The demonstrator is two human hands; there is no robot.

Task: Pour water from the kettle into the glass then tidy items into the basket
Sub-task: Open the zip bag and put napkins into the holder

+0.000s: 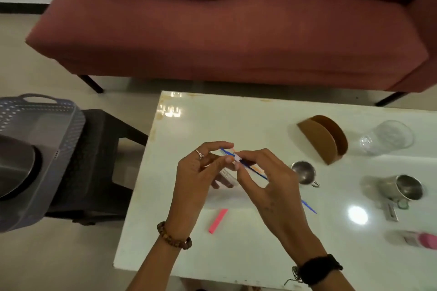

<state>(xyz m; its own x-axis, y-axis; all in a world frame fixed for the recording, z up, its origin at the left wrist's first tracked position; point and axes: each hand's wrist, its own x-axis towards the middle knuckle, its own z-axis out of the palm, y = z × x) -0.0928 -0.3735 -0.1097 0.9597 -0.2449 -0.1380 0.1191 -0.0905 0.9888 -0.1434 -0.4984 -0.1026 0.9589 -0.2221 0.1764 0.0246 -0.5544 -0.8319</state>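
Both hands meet above the middle of the white table (260, 243). My left hand (201, 172) and my right hand (267, 179) pinch a small white piece (237, 159) on a bundle of thin sticks, one blue (308, 207), one orange. The sticks run diagonally under my right hand. A clear glass (387, 137) lies on its side at the far right. The grey perforated basket (59, 130) stands on a dark stool (104, 149) to the left, with a steel bowl (16, 165) inside it. No kettle is in view.
On the table are a brown cardboard holder (324, 137), a small steel cup (303, 172), a steel mug (404, 188) on its side, a pink strip (218, 220), a small metal item (391, 211) and a pink-capped bottle (418, 238). A red sofa (212, 26) stands behind.
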